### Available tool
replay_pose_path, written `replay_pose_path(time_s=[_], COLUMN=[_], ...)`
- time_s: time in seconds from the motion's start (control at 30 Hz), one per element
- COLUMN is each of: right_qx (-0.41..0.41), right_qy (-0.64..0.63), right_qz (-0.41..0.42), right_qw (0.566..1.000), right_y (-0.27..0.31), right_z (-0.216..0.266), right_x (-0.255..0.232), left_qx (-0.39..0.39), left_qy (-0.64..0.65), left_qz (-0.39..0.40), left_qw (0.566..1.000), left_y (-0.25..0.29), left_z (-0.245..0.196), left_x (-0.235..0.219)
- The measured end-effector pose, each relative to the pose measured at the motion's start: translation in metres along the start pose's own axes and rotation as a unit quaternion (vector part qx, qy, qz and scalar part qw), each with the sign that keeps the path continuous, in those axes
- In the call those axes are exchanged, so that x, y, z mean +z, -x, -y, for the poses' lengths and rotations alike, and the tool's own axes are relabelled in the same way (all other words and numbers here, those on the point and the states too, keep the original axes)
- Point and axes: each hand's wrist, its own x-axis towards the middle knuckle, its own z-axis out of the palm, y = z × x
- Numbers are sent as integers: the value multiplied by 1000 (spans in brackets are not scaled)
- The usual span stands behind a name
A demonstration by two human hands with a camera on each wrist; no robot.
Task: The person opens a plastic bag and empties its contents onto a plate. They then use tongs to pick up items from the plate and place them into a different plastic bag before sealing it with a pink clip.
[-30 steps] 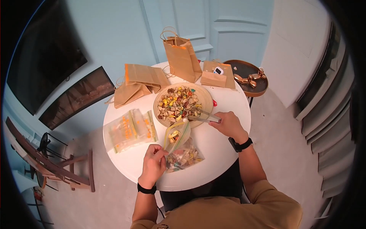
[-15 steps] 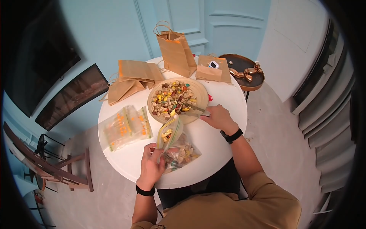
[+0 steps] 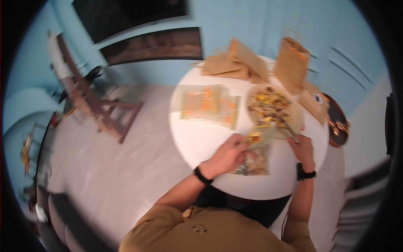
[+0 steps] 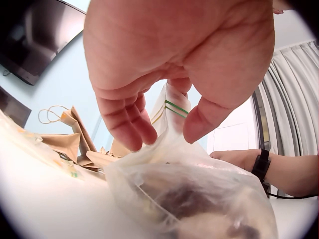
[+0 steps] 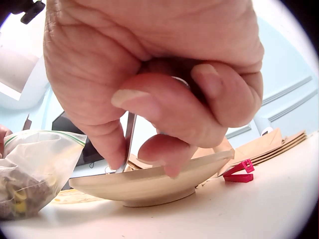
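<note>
My left hand [image 3: 228, 155] pinches the edge of a clear zip bag [image 4: 164, 174] between thumb and fingers, close to its green zip strip. The bag slumps on the table with its mouth apart, and mixed tan, yellow and dark shell-like pieces show inside. In my right hand [image 3: 303, 150] I grip metal tongs [image 3: 289, 129], whose tips reach among the same kind of pieces [image 3: 268, 105] on a round pale wooden plate [image 5: 164, 184]. The bag's mouth stands right by the plate's near rim. My right fingers hide part of the tongs in the right wrist view.
Flat zip bags with orange print [image 3: 205, 105] lie left of the plate. Brown paper bags [image 3: 291, 63] stand or lie along the back. A small white device [image 3: 318, 99] rests on one. A red clip [image 5: 239, 172] sits beside the plate; a dark side table [image 3: 336, 109] stands at right.
The head view has swung left, shifting and tilting the table toward the right of the frame. My left hand keeps its hold on the bag, and the tongs stay at the plate.
</note>
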Motion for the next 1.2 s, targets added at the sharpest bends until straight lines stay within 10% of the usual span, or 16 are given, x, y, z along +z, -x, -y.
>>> replay_pose_path(time_s=[1.2], right_qx=[43], right_qy=[115], right_qz=[30], right_qw=[992], right_y=[-18], right_z=[-1], right_x=[-8], left_qx=[-96], left_qy=[29], left_qz=[10], left_qw=[995], left_y=[-17], left_z=[-7], left_x=[-1])
